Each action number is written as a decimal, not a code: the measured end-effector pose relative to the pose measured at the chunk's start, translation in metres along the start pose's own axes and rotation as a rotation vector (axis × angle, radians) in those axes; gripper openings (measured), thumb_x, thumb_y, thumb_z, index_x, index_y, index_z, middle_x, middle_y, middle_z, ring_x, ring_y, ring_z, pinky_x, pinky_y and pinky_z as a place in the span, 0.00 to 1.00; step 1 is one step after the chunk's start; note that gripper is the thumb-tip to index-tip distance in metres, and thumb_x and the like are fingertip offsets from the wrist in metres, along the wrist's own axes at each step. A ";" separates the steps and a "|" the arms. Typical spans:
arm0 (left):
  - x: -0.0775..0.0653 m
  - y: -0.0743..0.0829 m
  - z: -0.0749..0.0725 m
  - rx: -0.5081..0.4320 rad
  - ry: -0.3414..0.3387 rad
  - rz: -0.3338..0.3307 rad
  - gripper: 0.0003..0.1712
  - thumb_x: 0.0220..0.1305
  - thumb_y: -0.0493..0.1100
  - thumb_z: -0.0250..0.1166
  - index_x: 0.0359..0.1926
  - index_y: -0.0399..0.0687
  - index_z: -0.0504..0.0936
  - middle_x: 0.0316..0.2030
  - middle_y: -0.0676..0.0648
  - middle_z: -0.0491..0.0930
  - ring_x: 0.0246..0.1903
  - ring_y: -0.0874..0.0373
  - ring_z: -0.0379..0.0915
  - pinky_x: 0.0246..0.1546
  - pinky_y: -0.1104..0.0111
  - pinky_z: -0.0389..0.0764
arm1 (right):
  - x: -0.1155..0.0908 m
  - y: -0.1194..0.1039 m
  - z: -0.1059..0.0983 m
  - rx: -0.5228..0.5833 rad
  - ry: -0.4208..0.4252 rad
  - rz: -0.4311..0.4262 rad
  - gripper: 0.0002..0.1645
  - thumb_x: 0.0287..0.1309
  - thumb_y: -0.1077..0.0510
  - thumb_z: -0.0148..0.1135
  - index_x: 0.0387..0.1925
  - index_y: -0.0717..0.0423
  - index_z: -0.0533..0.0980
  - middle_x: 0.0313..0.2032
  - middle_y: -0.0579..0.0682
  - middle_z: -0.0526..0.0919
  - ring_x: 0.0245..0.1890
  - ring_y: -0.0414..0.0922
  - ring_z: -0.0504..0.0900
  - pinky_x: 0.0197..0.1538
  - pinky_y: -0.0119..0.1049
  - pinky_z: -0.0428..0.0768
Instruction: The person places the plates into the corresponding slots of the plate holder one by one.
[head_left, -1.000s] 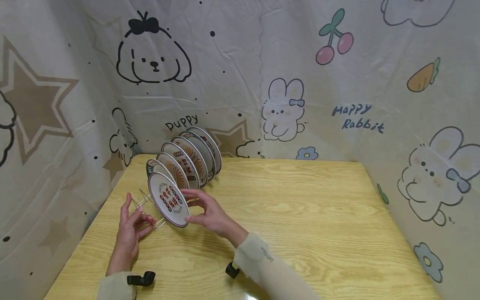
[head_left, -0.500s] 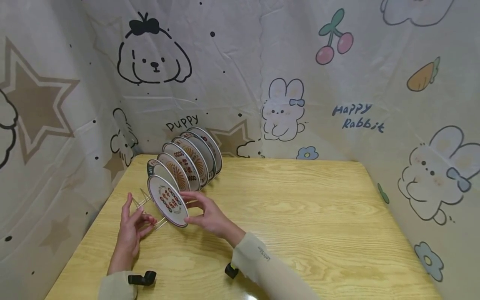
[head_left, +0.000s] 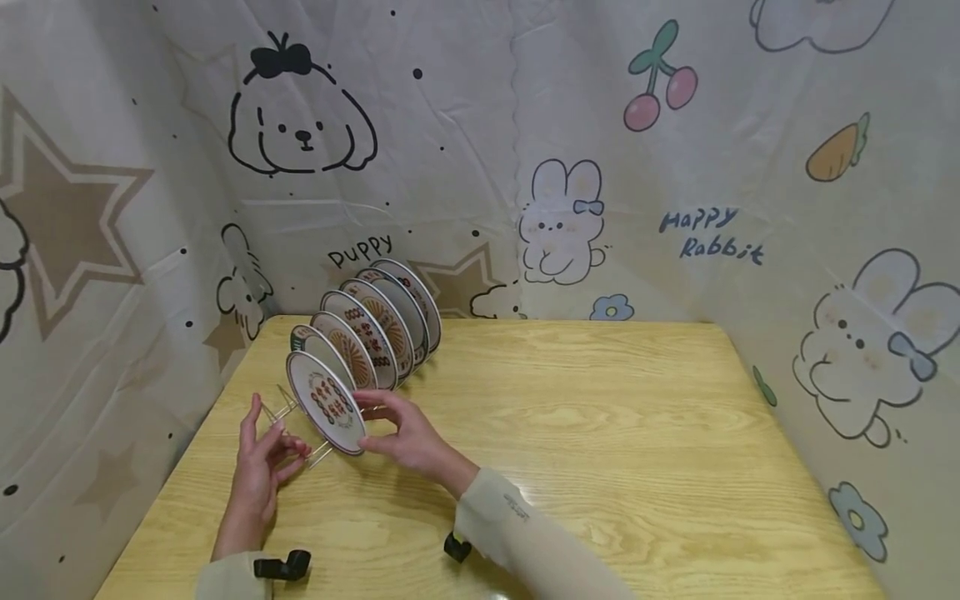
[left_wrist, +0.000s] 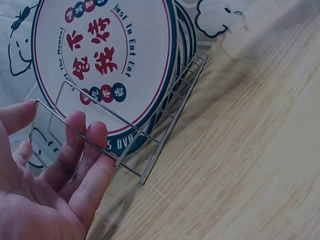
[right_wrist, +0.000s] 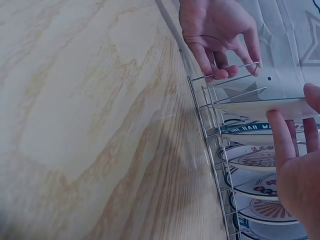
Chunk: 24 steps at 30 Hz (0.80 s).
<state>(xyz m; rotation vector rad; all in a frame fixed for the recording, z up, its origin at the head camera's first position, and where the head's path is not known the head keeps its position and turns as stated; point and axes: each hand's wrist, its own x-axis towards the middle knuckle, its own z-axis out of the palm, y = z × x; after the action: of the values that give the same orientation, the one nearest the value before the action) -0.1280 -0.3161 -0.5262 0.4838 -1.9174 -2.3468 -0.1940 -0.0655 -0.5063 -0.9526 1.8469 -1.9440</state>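
Note:
A white plate (head_left: 326,402) with a dark rim and red lettering leans in the front of a wire dish rack (left_wrist: 175,117). My right hand (head_left: 412,437) pinches its right edge, thumb on the near face and fingers behind. The right wrist view shows this plate edge-on (right_wrist: 250,107), its lower edge at the rack's wires. With curled fingers my left hand (head_left: 262,467) holds the rack's near end; thumb and fingertips touch the wire in the left wrist view. Several more patterned plates (head_left: 358,333) stand behind in a row, partly hidden by one another.
The rack stands at the left of a light wooden table (head_left: 585,417). Behind and beside it hangs a cartoon-printed cloth (head_left: 465,108). A black wrist camera (head_left: 283,565) sits on the left sleeve, another (head_left: 457,547) at the right sleeve.
The front plate has sunk and tilted back slightly in the rack, and my right hand has moved a little left with it. My left hand keeps its hold; the head view has shifted slightly.

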 end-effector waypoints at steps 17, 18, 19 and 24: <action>0.000 0.000 0.000 -0.019 -0.005 -0.002 0.42 0.82 0.54 0.52 0.82 0.82 0.36 0.29 0.59 0.83 0.33 0.64 0.84 0.41 0.69 0.88 | 0.012 0.001 0.010 -0.105 0.050 -0.030 0.40 0.60 0.73 0.69 0.72 0.52 0.71 0.66 0.53 0.79 0.61 0.45 0.80 0.69 0.51 0.75; 0.001 0.000 0.000 -0.022 -0.005 -0.003 0.42 0.82 0.54 0.52 0.82 0.82 0.36 0.29 0.59 0.83 0.33 0.64 0.84 0.41 0.69 0.88 | 0.013 0.001 0.011 -0.102 0.054 -0.025 0.40 0.60 0.74 0.69 0.72 0.51 0.71 0.66 0.53 0.79 0.61 0.45 0.80 0.70 0.51 0.75; 0.001 0.000 0.000 -0.025 -0.005 -0.003 0.42 0.82 0.54 0.52 0.82 0.82 0.36 0.29 0.59 0.83 0.33 0.64 0.84 0.41 0.69 0.88 | 0.013 0.001 0.011 -0.099 0.058 -0.021 0.40 0.59 0.74 0.69 0.72 0.51 0.71 0.66 0.53 0.80 0.61 0.45 0.80 0.70 0.52 0.75; 0.000 0.000 0.000 -0.029 -0.013 0.008 0.42 0.82 0.54 0.52 0.82 0.81 0.36 0.28 0.59 0.83 0.33 0.64 0.84 0.41 0.68 0.88 | 0.015 0.002 0.013 -0.093 0.077 -0.029 0.40 0.58 0.75 0.69 0.71 0.52 0.72 0.64 0.54 0.80 0.60 0.50 0.81 0.69 0.52 0.75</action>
<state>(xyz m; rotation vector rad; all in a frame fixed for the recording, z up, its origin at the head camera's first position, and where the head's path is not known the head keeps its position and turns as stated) -0.1280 -0.3161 -0.5259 0.4587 -1.8843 -2.3753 -0.1972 -0.0850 -0.5054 -0.9491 1.9928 -1.9523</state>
